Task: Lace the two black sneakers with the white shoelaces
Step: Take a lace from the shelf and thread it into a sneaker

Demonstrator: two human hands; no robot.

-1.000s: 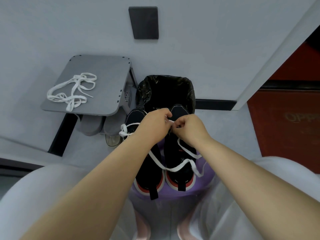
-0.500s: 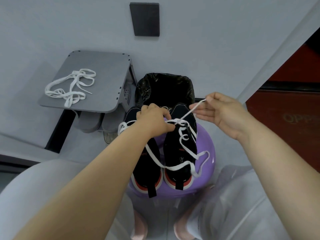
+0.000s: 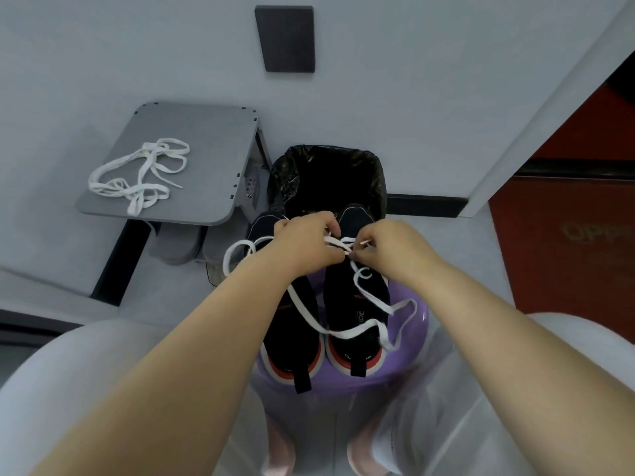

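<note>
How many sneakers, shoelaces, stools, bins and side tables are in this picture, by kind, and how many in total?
Black sneakers: 2
White shoelaces: 2
Purple stool: 1
Bin: 1
Grey side table: 1
Total: 7

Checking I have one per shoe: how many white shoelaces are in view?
2. The tangled shoelace lies on the grey table; the second shoelace is pinched by the left hand and right hand over the black sneakers, trailing across both. More could hide under the hands.
</note>
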